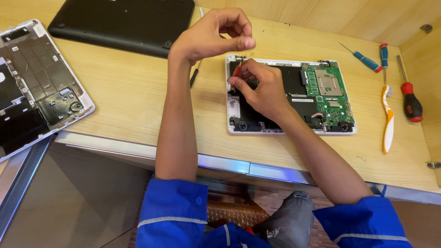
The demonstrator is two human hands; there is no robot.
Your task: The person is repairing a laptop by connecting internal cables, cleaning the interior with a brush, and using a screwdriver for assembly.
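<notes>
**Right hand on the screwdriver at the laptop's upper-left corner**

An opened laptop (290, 96) lies flat on the wooden counter (133, 92), its long axis running left to right, with the green board (328, 94) at its right end. The right hand (259, 89) rests over the left part of the chassis, fingers clamped on a red-handled screwdriver (236, 70). Only a short stretch of the handle shows between the fingers; it slants up toward the corner hinge (240, 58), just above and left of the hand.

The left hand (213, 34) hovers above that same corner, well clear of the chassis, thumb and forefinger pinched together. Whether they hold anything — a screw, perhaps — is too small to tell. Of the two hands the right is the nearer to the laptop and touches it; the left is in the air.

Hidden: the screwdriver's tip and the spot it meets, both under the right hand, along with much of the laptop's left half. A thin dark tool (195, 76) on the counter is partly covered by the left forearm.

Off to the right lie a blue-handled screwdriver (365, 59), a toothbrush (388, 115) and a larger red-and-black screwdriver (410, 98), all well apart from the hands. A black cover (124, 23) and another stripped shell (32, 87) — cut off by the frame edge — sit to the left.
</notes>
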